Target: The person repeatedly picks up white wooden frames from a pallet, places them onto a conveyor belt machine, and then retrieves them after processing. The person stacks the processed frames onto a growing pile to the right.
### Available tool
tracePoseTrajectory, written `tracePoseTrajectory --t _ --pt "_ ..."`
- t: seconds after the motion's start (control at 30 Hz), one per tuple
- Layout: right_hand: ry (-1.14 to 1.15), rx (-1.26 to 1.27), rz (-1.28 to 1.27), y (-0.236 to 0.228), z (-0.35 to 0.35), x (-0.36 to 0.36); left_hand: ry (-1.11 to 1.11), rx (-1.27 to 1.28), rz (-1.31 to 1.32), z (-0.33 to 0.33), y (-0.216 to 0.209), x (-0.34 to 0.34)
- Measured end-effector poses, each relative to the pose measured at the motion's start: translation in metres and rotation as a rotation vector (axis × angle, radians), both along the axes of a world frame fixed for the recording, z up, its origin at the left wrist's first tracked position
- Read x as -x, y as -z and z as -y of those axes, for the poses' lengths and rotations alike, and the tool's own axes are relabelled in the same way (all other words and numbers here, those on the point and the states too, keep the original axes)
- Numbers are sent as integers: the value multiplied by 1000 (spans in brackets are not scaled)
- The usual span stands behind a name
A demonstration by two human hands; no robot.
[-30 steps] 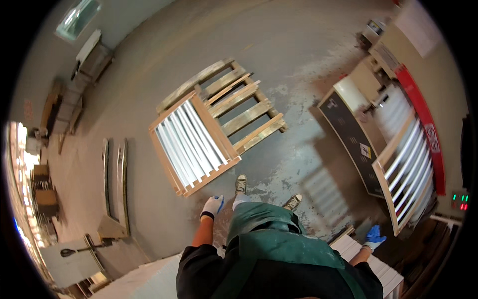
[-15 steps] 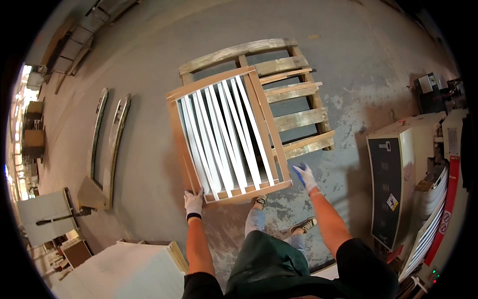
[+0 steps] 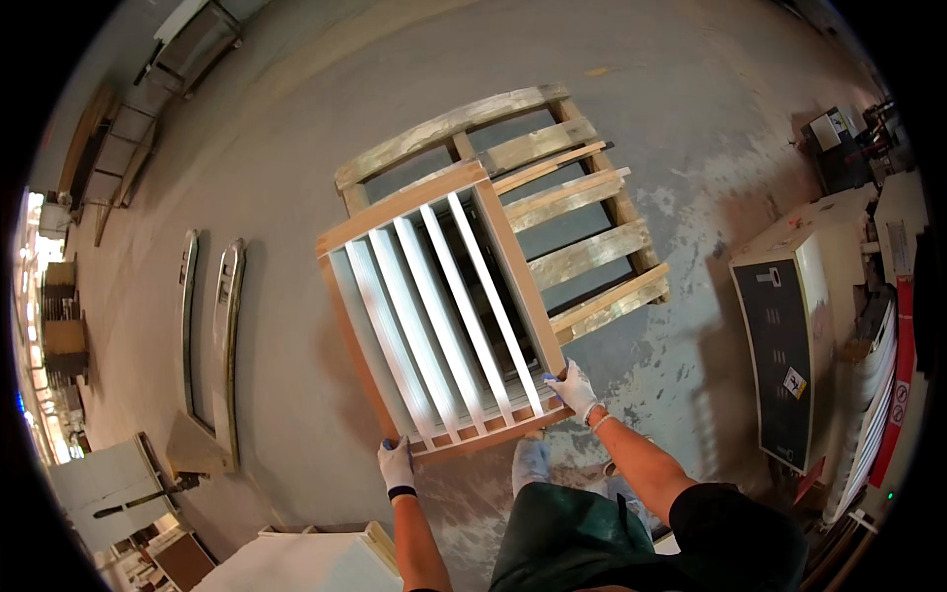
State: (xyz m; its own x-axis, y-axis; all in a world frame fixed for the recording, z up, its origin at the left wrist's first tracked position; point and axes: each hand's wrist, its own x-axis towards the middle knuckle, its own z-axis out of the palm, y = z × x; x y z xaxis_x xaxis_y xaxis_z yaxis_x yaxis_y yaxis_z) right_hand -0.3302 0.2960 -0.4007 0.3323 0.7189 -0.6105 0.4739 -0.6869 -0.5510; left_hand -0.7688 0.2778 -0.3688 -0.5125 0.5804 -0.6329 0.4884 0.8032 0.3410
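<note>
A rectangular frame with brown edges [image 3: 525,281] and white slats [image 3: 436,308] lies before me, tilted a little and overlapping the near left part of a wooden pallet [image 3: 590,249]. Dark gaps show between the slats, and more framework is visible down through them. My left hand [image 3: 396,462], in a white glove, is closed on the frame's near left corner. At the near right corner, my right hand [image 3: 575,391], gloved in white with blue on the fingers, grips the brown edge. The undersides of both grips are hidden.
Two long metal forks [image 3: 228,326] lie on the floor to the left. Pale panels [image 3: 296,564] are stacked at the lower left. A cream cabinet with a dark front [image 3: 784,355] stands at the right. My feet are close to the frame's near edge.
My right hand has moved from beside the frame onto its near right corner. The slats, which looked crowded and doubled, now appear as fewer, evenly spaced ones. My view has shifted slightly.
</note>
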Motion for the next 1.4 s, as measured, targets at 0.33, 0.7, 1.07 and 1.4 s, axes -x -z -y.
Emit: tracePoseTrajectory --t 0.33,0.7,1.07,1.4 --pt "104 98 -224 -27 -5 -96 -69 -104 406 40 -40 -56" --pt "77 -78 13 -263 90 -153 50 122 501 92 -178 -110" --pt "906 -253 1 -421 419 -249 579 -201 706 104 -345 -372" --pt "1508 -698 47 -419 652 -279 1308 -138 759 178 -419 -617"
